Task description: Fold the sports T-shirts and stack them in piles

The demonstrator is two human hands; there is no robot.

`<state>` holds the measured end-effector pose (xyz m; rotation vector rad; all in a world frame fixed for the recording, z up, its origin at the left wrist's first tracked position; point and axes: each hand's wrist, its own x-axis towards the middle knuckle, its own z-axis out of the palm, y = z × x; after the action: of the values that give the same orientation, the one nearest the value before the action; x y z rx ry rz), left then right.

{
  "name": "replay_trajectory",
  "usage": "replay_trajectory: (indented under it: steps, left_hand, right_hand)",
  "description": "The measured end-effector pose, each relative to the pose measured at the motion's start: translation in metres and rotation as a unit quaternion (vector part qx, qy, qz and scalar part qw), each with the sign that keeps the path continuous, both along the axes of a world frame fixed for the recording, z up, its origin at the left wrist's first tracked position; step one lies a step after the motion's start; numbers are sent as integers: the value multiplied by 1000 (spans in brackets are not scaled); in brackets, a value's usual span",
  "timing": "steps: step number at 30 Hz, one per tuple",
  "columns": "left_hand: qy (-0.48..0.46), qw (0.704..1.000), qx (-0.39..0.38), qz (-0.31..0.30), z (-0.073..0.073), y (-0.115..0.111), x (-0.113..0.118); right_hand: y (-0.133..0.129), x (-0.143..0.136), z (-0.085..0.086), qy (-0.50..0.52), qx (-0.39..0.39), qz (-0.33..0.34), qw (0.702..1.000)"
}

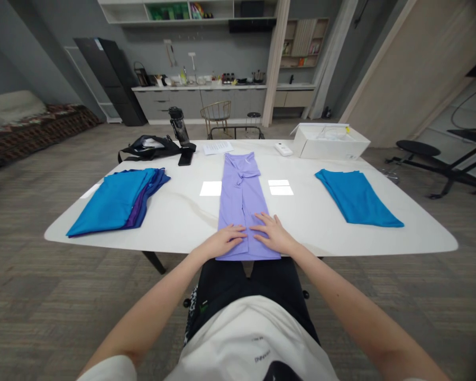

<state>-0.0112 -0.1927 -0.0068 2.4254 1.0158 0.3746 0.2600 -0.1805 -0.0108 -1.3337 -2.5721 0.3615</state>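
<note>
Lavender pants (238, 196) lie lengthwise on the white table (178, 211), waistband toward the far edge and the two leg hems at the near edge. A small knot or bunched tie shows below the waistband. My left hand (225, 241) rests flat on the left leg near its hem, fingers stretched out. On the right leg, my right hand (273, 233) lies with its fingers spread. Neither hand grips the cloth. At the left is a pile of folded blue and purple garments (111, 201); at the right lies a folded blue garment (357, 198).
Along the far side of the table are a black bag (150, 147), a phone (185, 157), a dark bottle (178, 126), a printed paper (217, 147), a small white device (283, 150) and a white box (327, 143). A chair (216, 112) stands beyond.
</note>
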Motion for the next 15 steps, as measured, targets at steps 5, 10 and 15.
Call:
replay_trajectory:
  steps: [5, 10, 15]
  left_hand:
    - [17, 997, 62, 36, 2, -4, -49]
    - [53, 987, 151, -7, -3, -8, -79]
    - [46, 980, 166, -96, 0, -11, -77]
  right_hand:
    - [-9, 38, 1, 41, 32, -2, 999]
    - [-14, 70, 4, -5, 63, 41, 997]
    - [-17, 74, 8, -78, 109, 148, 980]
